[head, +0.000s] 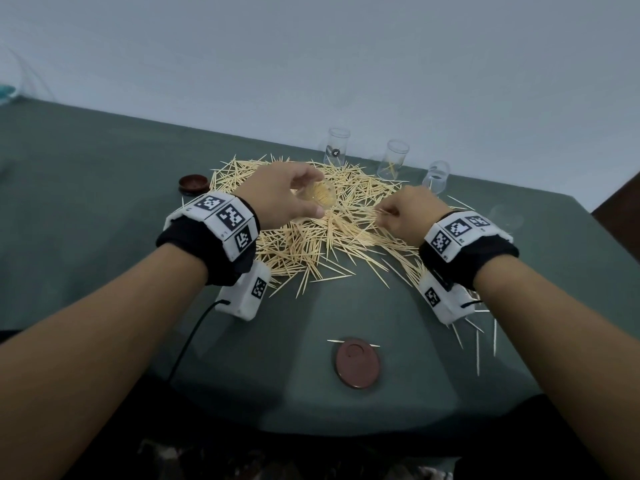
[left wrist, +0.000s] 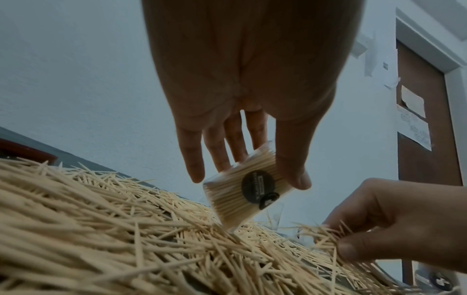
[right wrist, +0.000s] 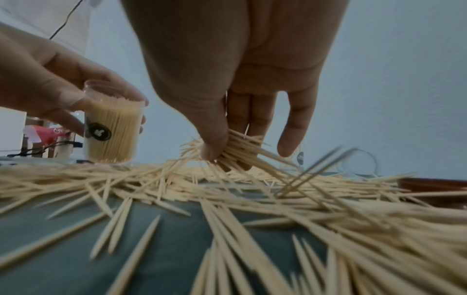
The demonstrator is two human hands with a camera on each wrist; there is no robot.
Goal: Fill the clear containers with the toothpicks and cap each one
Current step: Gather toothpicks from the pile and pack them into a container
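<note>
Left hand [head: 277,197] grips packed clear container [right wrist: 112,127] — right hand [head: 408,216] pinches toothpick bunch [right wrist: 237,149].

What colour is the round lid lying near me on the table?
Reddish brown lid, best seen in the head view.

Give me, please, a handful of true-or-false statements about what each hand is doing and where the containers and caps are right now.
1. The left hand holds a clear container packed with toothpicks. True.
2. That container already has its cap on. False: its mouth is open, with toothpick tips showing.
3. The right hand pinches a bunch of toothpicks over the loose pile. True.
4. The three far containers are full. False: they look nearly empty; the middle one holds a few toothpicks.
5. A brown cap lies on the green table, near the person. True.
</note>
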